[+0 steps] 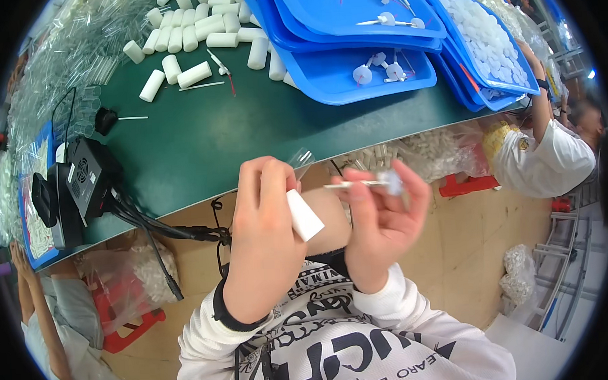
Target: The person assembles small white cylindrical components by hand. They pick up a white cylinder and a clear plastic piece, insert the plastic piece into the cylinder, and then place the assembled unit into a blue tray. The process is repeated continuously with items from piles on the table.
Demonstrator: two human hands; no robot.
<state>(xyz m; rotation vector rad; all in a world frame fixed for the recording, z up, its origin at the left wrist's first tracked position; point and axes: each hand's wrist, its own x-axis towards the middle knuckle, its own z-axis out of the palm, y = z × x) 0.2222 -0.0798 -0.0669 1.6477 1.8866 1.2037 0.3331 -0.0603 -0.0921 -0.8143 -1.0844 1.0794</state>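
In front of my body, my left hand (pixel 260 242) is closed around a white cylinder (pixel 306 215) that slants out between thumb and fingers. A clear plastic tube (pixel 301 158) shows just past its fingertips; whether the same hand grips it is hard to tell. My right hand (pixel 385 237) pinches a thin white stick (pixel 347 185) with a translucent round disc (pixel 391 181) at its right end. That stick points left toward the cylinder, apart from it, and motion blurs the disc. Both hands are raised off the green table (pixel 202 146), near its front edge.
White cylinders (pixel 194 74) lie at the table's back, beside piled clear tubes (pixel 78 57). Stacked blue trays (pixel 354 88) hold disc-ended sticks; another tray (pixel 498 101) holds white discs. A black device (pixel 89 171) with cables stands left. People work at both sides; red stools (pixel 468 184) are below.
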